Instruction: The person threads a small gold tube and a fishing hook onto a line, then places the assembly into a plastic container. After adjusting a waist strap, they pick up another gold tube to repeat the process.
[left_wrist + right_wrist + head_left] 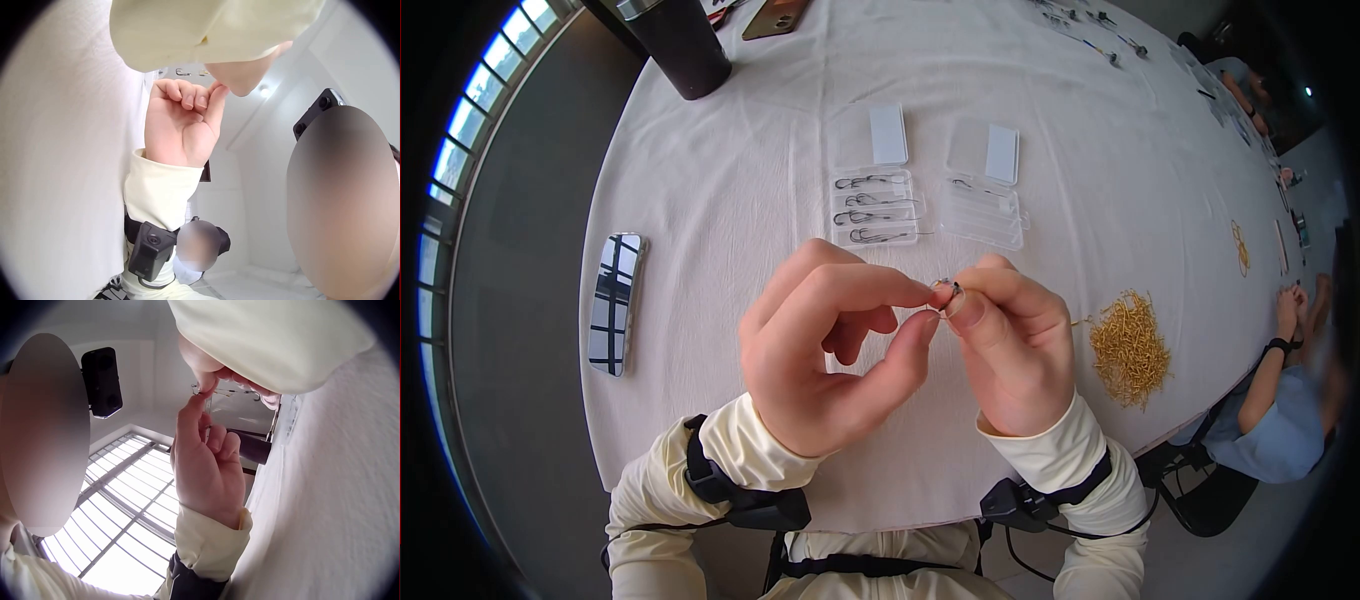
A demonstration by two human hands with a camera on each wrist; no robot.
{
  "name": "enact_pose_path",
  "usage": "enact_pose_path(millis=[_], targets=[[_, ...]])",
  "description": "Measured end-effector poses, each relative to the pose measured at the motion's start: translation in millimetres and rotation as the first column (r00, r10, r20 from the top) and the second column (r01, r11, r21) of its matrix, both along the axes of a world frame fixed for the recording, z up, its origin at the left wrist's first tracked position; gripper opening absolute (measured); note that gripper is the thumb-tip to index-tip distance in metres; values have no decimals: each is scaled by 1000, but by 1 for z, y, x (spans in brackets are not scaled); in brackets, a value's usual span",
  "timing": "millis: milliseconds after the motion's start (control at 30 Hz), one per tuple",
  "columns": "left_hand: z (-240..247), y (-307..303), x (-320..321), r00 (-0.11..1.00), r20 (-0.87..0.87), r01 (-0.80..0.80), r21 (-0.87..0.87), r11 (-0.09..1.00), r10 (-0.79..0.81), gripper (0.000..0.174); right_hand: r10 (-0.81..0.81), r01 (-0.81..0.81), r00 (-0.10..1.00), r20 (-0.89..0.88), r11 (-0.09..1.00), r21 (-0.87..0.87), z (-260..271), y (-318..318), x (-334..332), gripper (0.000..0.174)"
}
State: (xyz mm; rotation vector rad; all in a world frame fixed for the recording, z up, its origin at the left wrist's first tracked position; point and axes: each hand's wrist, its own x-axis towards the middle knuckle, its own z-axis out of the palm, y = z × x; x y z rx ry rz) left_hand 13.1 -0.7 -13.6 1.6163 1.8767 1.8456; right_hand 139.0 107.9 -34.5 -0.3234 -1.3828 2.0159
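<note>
Both hands meet at the fingertips above the near middle of the table. My right hand pinches a fish hook between thumb and forefinger; the fish hook shows its dark bend in the right wrist view. At the fingertips sits a small dark and silvery piece. My left hand has thumb and forefinger on a thin line beside it, its other fingers curled in. The fingers largely hide where line and hook meet. Farther back, an open clear box holds several dark hooks in its compartments.
A second open clear box has a few hooks in its top compartment. Right of the hands lies a heap of small gold-coloured metal pieces. A phone lies left, a dark tumbler behind it. Another person sits at right.
</note>
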Motion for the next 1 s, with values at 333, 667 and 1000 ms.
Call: enact_pose_path(millis=[333, 667, 1000], targets=[[2, 2, 2, 1000, -11, -17, -12, 1000, 17, 27, -21, 21, 1000, -5, 999, 26, 0, 0, -1, 11], [8, -3, 4, 999, -33, 13, -40, 999, -14, 17, -108, 102, 994, 20, 976, 193, 2, -2, -1, 12], [11, -4, 11, 1000, 7, -29, -66, 997, 30, 16, -179, 150, 982, 67, 937, 315, 1, 0, 1, 12]])
